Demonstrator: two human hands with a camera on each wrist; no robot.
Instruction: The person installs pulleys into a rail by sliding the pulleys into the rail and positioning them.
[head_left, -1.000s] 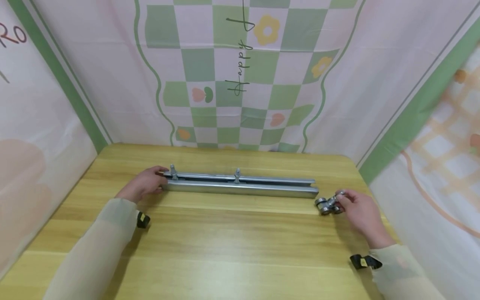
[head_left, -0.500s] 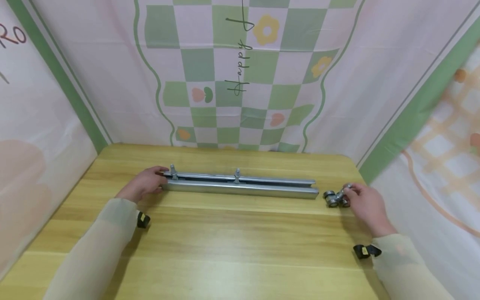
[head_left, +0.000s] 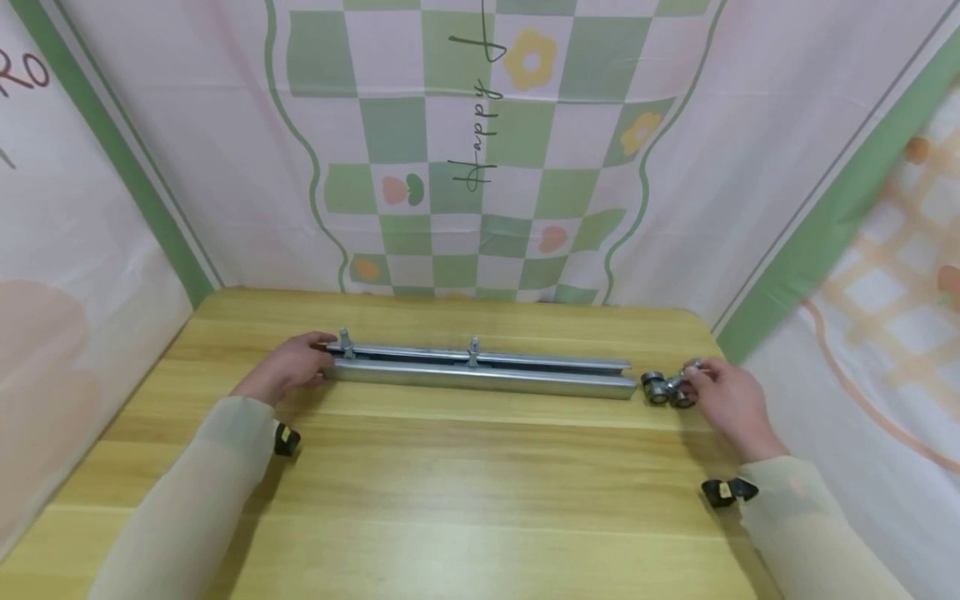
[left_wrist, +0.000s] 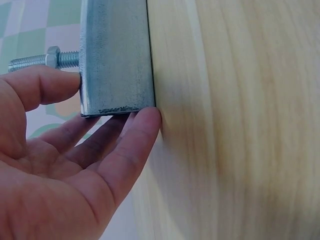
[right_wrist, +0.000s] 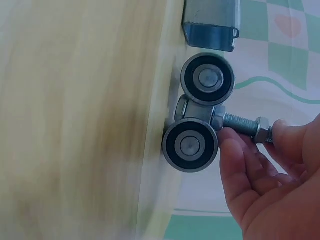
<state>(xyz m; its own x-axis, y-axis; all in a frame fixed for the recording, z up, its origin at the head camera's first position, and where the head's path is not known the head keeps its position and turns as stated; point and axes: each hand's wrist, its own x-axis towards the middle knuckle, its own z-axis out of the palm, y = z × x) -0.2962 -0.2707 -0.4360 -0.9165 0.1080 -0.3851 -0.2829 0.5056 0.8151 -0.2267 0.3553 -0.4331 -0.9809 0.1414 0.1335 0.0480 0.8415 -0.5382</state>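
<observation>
A silvery metal track rail (head_left: 480, 380) lies lengthwise across the table, its slot facing up. My left hand (head_left: 295, 363) holds its left end; in the left wrist view the thumb rests on the upper edge and the fingers (left_wrist: 134, 150) lie across the end. Two threaded bolts stand up from the slot, a left bolt (head_left: 346, 342) and a middle bolt (head_left: 474, 351). Just off the rail's right end, my right hand (head_left: 731, 407) pinches the bolt of a roller trolley (head_left: 657, 388). In the right wrist view, two of its wheels (right_wrist: 190, 145) face the camera, one close below the rail end (right_wrist: 210, 36).
The wooden table (head_left: 450, 500) extends in front of the rail. Behind it hangs a checkered cloth (head_left: 465, 150), with more patterned cloth along both sides. A black wrist camera (head_left: 729, 492) sits at the right sleeve, another camera (head_left: 286, 439) at the left.
My right hand has carried the roller trolley back and to the right, then slightly left again, so it now sits nearly level with the rail's right end. My left hand and the rail stay put.
</observation>
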